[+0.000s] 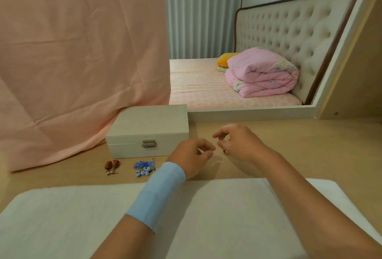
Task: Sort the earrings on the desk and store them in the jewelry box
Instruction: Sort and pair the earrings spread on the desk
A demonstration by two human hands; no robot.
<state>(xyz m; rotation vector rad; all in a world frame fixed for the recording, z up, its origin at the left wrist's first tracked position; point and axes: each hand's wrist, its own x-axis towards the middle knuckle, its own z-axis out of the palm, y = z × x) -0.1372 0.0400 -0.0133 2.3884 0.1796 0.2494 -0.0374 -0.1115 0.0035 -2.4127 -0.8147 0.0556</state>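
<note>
One red earring pile [112,166], one blue pile [144,168], one jewelry box [147,132].

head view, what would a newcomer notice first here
The left hand, with a blue wristband, and the right hand sit close together over the desk, fingers curled; whether they hold anything is too small to tell. Left of them stands a closed white box, with blue earrings and brown earrings lying before it. A large pink cloth hangs behind.
</note>
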